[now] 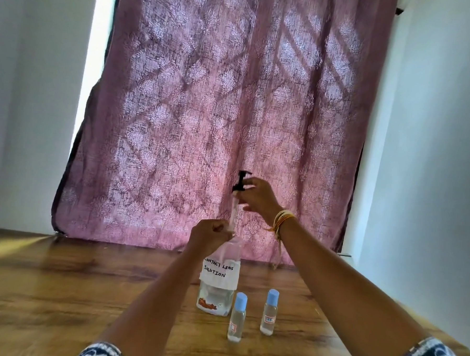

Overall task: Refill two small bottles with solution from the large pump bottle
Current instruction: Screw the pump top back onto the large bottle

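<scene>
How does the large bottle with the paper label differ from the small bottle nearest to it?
The large bottle is open, its black pump lifted out; the small bottle is closed with a blue cap. The large bottle carries a handwritten paper label; the small bottle has a tiny printed one. Both are clear and stand upright on the table.

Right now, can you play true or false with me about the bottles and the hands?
1. The pump is lifted out of the big bottle. True.
2. Both small bottles have their blue caps off. False: the left small bottle and the right small bottle are capped.
3. The right hand holds the pump. True.
4. The left hand grips a small bottle. False: it grips the big bottle's neck.
5. The small bottles lie on their sides. False: both stand upright on the table.
</scene>
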Tool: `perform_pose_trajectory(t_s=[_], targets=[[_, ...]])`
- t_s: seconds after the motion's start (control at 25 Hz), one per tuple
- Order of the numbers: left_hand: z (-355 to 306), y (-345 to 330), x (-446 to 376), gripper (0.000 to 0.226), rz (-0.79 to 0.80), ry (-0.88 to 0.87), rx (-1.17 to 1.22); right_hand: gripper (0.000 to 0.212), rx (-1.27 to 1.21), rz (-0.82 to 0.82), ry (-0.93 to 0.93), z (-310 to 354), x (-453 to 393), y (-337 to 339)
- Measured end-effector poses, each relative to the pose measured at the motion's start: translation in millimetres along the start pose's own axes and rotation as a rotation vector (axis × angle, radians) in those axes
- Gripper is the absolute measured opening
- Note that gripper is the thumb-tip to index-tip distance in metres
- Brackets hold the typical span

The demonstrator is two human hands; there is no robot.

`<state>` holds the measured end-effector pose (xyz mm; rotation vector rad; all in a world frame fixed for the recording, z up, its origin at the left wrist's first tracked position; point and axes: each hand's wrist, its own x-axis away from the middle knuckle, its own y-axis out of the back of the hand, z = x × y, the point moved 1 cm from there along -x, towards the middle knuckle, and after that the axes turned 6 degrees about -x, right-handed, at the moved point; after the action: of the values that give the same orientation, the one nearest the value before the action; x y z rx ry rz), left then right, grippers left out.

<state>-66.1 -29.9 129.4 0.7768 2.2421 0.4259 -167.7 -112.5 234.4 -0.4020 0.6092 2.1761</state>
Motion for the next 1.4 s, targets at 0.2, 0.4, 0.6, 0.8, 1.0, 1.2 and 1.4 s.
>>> perform_pose_trajectory(t_s=[0.2, 0.4, 0.6, 0.8, 1.0, 1.2, 1.4], targets=[[8, -4, 8, 0.035, 0.074, 0.091, 0.129, 0.026, 0.132, 0.087, -0.028, -48, 21, -19], [17, -12, 16, 0.038, 0.075, 0.003, 0.095, 0.027, 0.119, 0.071, 0.005, -62, 30, -17], [24, -7, 32, 0.058, 0.031, -0.028, 0.019, 0.037, 0.052, 0.047, 0.048, -55, 44, -22], [23, 18, 53, 0.056, -0.063, -0.033, -0.051, 0.035, 0.035, 0.075, 0.055, -42, 67, -35], [18, 55, 85, 0.037, 0.035, -0.077, -0.091, 0.032, 0.013, 0.210, 0.065, -14, 101, -47], [3, 77, 123, 0.038, 0.148, -0.129, 0.002, 0.038, 0.013, 0.288, 0.082, 8, 136, -40], [-8, 81, 140, 0.031, 0.185, -0.116, 0.163, 0.032, -0.108, 0.414, 0.092, 17, 157, -27]])
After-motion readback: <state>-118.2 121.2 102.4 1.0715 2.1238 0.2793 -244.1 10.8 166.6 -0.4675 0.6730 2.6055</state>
